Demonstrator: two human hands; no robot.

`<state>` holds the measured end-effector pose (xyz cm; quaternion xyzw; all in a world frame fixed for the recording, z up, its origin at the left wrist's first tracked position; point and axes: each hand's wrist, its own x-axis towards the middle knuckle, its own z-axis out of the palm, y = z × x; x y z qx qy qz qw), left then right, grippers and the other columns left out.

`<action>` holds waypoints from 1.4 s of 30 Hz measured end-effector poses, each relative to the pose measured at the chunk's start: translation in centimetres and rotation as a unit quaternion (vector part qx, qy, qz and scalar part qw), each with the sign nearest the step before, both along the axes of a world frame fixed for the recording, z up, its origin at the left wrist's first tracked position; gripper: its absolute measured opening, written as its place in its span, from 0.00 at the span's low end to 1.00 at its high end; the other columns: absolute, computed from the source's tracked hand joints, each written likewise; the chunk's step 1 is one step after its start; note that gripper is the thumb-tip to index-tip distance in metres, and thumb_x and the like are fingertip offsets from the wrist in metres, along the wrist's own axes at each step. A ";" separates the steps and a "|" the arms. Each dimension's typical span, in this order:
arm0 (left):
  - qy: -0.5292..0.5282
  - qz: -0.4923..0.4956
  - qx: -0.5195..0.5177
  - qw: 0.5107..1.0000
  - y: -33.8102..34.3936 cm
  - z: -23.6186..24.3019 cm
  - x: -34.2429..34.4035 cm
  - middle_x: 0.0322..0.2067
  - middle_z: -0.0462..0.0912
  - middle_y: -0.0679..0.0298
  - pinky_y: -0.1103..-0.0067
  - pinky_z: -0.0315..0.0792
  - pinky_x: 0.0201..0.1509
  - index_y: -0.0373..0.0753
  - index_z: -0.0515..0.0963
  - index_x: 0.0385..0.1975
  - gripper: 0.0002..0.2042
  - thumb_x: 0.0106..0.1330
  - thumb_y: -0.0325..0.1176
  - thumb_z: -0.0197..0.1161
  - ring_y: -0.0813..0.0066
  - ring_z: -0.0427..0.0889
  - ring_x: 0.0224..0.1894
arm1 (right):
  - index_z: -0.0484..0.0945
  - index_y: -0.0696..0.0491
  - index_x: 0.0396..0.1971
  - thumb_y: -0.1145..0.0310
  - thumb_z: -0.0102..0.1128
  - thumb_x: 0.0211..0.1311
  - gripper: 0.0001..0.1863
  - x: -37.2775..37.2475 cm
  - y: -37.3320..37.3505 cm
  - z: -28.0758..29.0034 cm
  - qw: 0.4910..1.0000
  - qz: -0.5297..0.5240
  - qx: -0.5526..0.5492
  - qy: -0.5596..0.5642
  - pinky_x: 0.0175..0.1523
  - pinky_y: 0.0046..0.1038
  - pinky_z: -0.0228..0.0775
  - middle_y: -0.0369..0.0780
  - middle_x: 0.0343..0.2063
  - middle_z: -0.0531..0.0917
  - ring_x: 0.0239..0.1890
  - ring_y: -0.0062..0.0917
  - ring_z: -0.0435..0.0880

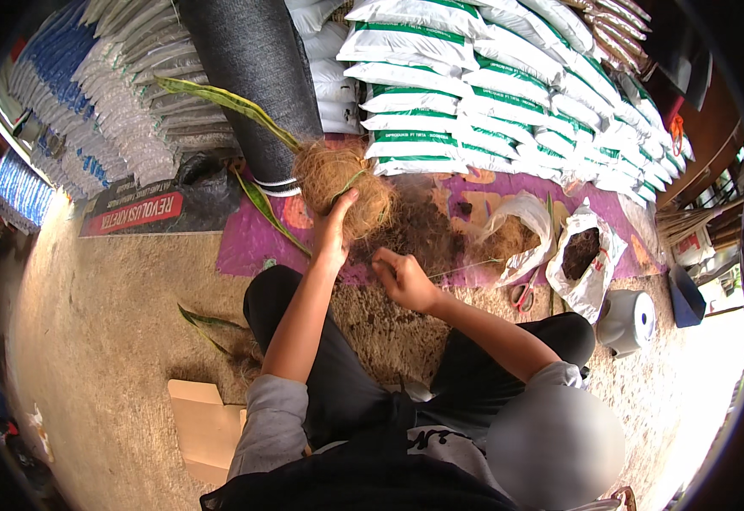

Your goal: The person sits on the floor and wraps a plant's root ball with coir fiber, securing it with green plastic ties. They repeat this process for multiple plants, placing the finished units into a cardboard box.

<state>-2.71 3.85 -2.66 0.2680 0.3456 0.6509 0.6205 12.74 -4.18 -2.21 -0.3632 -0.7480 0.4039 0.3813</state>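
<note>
My left hand (pixel 335 223) grips a brown fibrous ball (pixel 340 175) from below, thumb on its front, with a long yellow-edged green leaf (pixel 243 110) sticking out toward the upper left. A second such leaf (pixel 263 204) slants down behind it. Just right of and below the ball, my right hand (pixel 399 278) has its fingers curled on what looks like a thin pale string, which trails off to the right. Under both hands lies a dark pile of soil and fibre (pixel 432 234) on a purple printed sheet (pixel 248 247).
An open bag of fibre (pixel 517 234), a soil sack (pixel 585 255), red-handled scissors (pixel 522 295), a grey cylinder (pixel 626 322) and a blue dustpan (pixel 685 298) sit rightward. Stacked sacks (pixel 414 94) and a dark roll (pixel 253 77) stand behind. Leaves (pixel 206 322) and cardboard (pixel 197 422) lie leftward.
</note>
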 end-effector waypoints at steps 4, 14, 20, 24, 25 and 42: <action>0.010 0.014 0.016 1.000 0.3 0.5 0.1 0.50 0.66 0.58 0.73 0.68 0.52 0.38 0.55 0.56 0.37 0.47 0.32 0.70 0.68 0.68 0.51 | 0.68 0.59 0.29 0.78 0.46 0.59 0.01 0.6 -0.9 0.6 1.000 0.017 -0.020 -0.017 0.19 0.27 0.55 0.41 0.09 0.66 0.12 0.21 0.63; 0.010 0.035 0.030 0.999 0.6 0.6 0.2 0.49 0.68 0.60 0.74 0.67 0.54 0.34 0.60 0.54 0.33 0.48 0.31 0.69 0.69 0.68 0.51 | 0.68 0.60 0.31 0.79 0.48 0.56 0.03 1.9 -2.6 1.2 0.995 0.090 0.036 -0.033 0.21 0.33 0.60 0.48 0.12 0.70 0.14 0.39 0.72; 0.016 0.041 0.029 0.999 0.5 0.3 0.1 0.50 0.68 0.60 0.75 0.65 0.55 0.34 0.60 0.54 0.33 0.48 0.30 0.69 0.69 0.68 0.52 | 0.68 0.60 0.33 0.79 0.49 0.55 0.05 3.1 -3.7 3.1 0.990 0.128 0.023 -0.054 0.21 0.36 0.62 0.49 0.12 0.72 0.16 0.43 0.74; 0.064 0.058 0.051 0.995 -0.6 1.5 1.6 0.50 0.67 0.59 0.75 0.65 0.55 0.34 0.58 0.55 0.34 0.48 0.30 0.69 0.69 0.68 0.51 | 0.68 0.59 0.34 0.78 0.49 0.54 0.07 3.9 -3.2 4.1 0.986 0.135 0.062 -0.081 0.21 0.37 0.64 0.48 0.11 0.72 0.16 0.43 0.75; 0.082 0.064 0.064 0.993 -0.7 1.2 1.5 0.50 0.67 0.59 0.75 0.65 0.55 0.34 0.58 0.55 0.34 0.48 0.30 0.69 0.69 0.68 0.51 | 0.68 0.59 0.34 0.78 0.49 0.53 0.07 3.8 -3.0 4.9 0.981 0.141 0.085 -0.101 0.21 0.37 0.64 0.48 0.11 0.72 0.16 0.43 0.74; 0.132 -0.115 0.149 0.973 -3.4 0.8 3.3 0.46 0.72 0.60 0.72 0.69 0.51 0.36 0.65 0.50 0.24 0.53 0.31 0.66 0.69 0.72 0.48 | 0.70 0.56 0.33 0.74 0.54 0.41 0.14 6.0 4.5 14.4 0.856 -0.010 0.393 -0.336 0.16 0.33 0.63 0.43 0.07 0.71 0.11 0.35 0.73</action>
